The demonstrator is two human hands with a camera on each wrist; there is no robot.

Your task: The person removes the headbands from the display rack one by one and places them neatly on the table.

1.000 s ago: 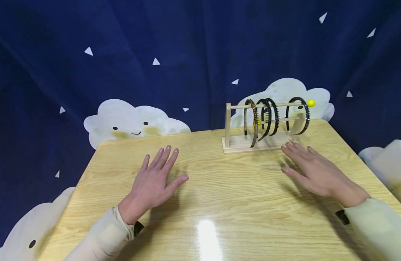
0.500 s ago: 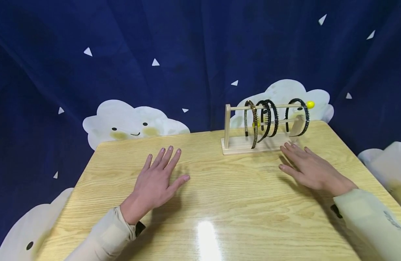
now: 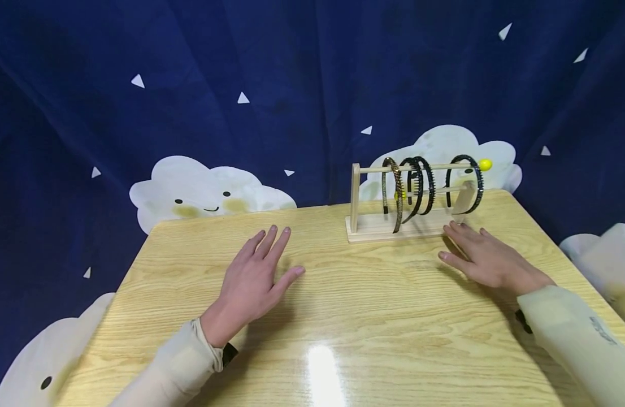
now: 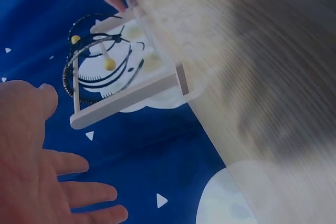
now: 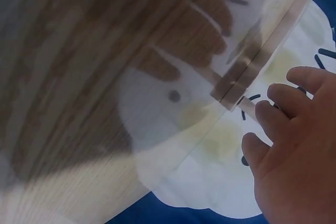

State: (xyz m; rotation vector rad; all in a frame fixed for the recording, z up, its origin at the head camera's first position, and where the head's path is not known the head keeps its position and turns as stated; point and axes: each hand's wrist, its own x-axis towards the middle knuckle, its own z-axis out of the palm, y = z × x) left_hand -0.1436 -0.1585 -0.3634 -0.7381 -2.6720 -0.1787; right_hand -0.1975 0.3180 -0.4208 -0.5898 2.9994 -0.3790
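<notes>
A wooden headband rack stands at the back right of the table, with several headbands hung on its rods. Leftmost is a brown patterned headband; two black toothed headbands hang close together, and another black headband hangs at the right end. My right hand hovers palm down, its fingertips overlapping the rack's front right corner in the head view. My left hand is held over the middle left of the table, fingers straight and thumb spread. Neither hand holds anything.
The pale wood table has a shiny light reflection near its front. Behind and beside it hangs a dark blue curtain printed with white clouds and triangles. Yellow balls cap the rack's rods.
My left hand has shifted a little to the right. My right forearm has moved slightly inward, its fingers staying near the rack's corner. The headbands and rack have not moved.
</notes>
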